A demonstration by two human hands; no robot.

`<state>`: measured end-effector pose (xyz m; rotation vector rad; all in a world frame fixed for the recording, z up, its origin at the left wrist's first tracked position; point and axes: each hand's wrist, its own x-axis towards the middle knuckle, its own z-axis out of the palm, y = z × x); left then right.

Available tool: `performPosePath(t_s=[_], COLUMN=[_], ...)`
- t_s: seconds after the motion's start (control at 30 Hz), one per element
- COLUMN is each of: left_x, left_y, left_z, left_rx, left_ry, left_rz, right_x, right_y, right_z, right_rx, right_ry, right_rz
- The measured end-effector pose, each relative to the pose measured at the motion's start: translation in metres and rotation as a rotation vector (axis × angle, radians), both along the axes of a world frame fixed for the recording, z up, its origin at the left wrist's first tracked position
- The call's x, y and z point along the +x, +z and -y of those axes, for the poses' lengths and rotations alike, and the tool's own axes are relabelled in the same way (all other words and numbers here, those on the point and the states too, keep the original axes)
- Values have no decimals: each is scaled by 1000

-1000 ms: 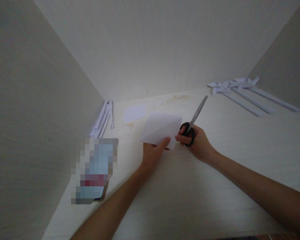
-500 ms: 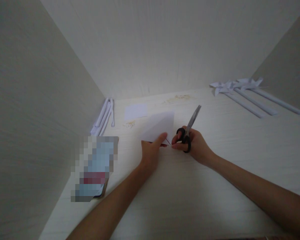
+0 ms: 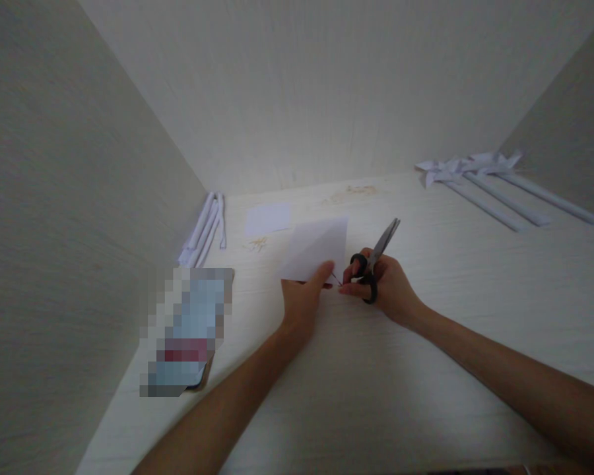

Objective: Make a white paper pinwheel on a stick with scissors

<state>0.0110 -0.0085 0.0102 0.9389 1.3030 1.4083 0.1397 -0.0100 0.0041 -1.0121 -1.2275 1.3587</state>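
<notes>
My left hand (image 3: 303, 298) pinches the near edge of a white folded paper (image 3: 317, 249) and holds it tilted just above the pale table (image 3: 376, 396). My right hand (image 3: 383, 284) grips black-handled scissors (image 3: 373, 260), fingers through the loops, blades slightly apart and pointing up and to the right. The scissors sit just right of the paper's lower right corner, very close to it. A thin dark line shows between the two hands.
A small white paper square (image 3: 267, 218) and tiny tan bits (image 3: 256, 245) lie behind the hands. White paper strips (image 3: 205, 227) rest along the left wall. Long folded paper pieces (image 3: 485, 181) lie at the back right. A blurred-out object (image 3: 188, 330) sits left.
The scissors swung from lying flat and pointing far to the back to a steeper angle closer to the paper. The paper dropped lower and turned a little in my left hand.
</notes>
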Motion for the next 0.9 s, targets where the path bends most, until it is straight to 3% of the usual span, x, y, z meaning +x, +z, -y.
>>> performPosePath(t_s=[0.53,0.9], left_x=[0,2], left_y=[6,4], left_z=[4,4], left_rx=[27,32], left_ry=[42,-8], left_rz=[-188,-128], right_x=[1,0], right_y=[-1,-2], right_z=[-1,-1], right_rx=[58,9], right_ry=[-27,-85], right_rz=[45,5])
